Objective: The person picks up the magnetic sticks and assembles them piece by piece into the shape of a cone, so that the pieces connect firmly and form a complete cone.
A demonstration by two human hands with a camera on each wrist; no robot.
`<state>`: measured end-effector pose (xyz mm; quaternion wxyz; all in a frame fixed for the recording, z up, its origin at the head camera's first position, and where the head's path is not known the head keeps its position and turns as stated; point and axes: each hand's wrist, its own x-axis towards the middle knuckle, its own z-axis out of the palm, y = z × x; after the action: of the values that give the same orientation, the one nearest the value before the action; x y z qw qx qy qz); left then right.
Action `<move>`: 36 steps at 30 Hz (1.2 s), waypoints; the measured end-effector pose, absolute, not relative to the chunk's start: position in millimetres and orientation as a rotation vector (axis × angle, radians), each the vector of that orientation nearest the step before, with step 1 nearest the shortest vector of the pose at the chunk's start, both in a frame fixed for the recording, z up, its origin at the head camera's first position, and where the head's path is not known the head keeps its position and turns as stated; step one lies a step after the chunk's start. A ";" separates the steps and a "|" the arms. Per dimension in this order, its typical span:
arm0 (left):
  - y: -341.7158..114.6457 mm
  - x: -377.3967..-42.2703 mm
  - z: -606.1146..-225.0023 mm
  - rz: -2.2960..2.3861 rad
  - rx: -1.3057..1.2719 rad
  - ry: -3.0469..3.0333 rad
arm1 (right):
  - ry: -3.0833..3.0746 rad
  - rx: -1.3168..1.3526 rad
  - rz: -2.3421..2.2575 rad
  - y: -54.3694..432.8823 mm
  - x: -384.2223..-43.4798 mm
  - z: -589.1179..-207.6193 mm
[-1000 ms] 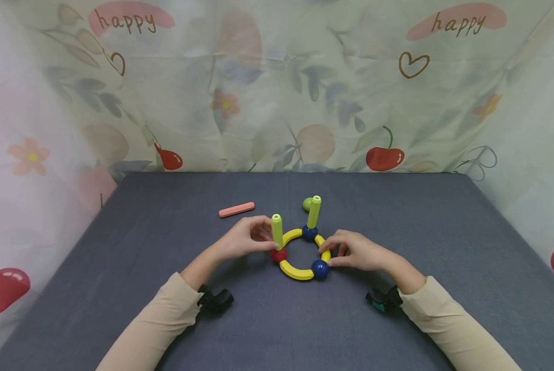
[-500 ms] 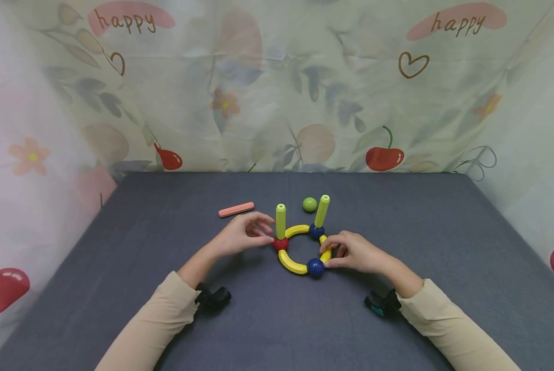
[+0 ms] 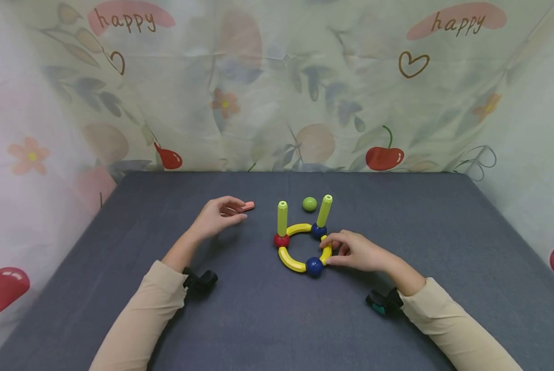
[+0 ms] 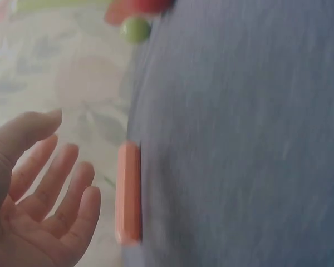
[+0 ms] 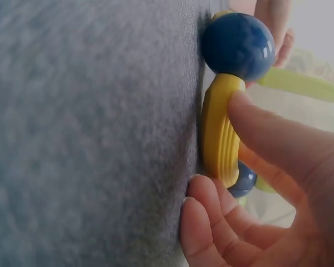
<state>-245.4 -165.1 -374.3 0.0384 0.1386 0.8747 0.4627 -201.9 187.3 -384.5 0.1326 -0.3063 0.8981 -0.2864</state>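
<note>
My left hand, its fingers parted, hovers by the pink rod and partly hides it in the head view. In the left wrist view the pink rod lies beyond the fingertips, with nothing in the hand. With thumb and fingers, my right hand holds a yellow curved rod of a ring on the table. That ring joins yellow curved rods, a red ball, a near blue ball and a far blue ball. One light-green rod stands on the red ball; another leans from the far blue ball.
A loose green ball sits just behind the ring. Dark grey cloth covers the table, and a patterned curtain hangs along its back edge.
My left hand has left the red ball and moved left and back to the pink rod. The ring has turned slightly and shifted back, while my right hand stays on it.
</note>
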 end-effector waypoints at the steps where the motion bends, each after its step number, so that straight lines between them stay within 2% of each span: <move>1: -168.3 -247.3 -374.7 1.405 0.380 2.705 | 2.607 -0.901 -0.827 188.2 -202.2 -384.5; 11: -185.6 -258.3 -379.5 1.238 0.101 2.799 | 2.573 -0.932 -0.828 189.1 -204.6 -384.9; 36: -181.4 -260.5 -383.9 1.032 0.113 2.824 | 2.549 -0.927 -0.853 186.9 -204.4 -386.6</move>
<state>-260.5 -181.4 -383.9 0.0662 0.0376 0.9366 0.3421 -204.4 186.9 -386.6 0.1487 -0.3223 0.8866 -0.2966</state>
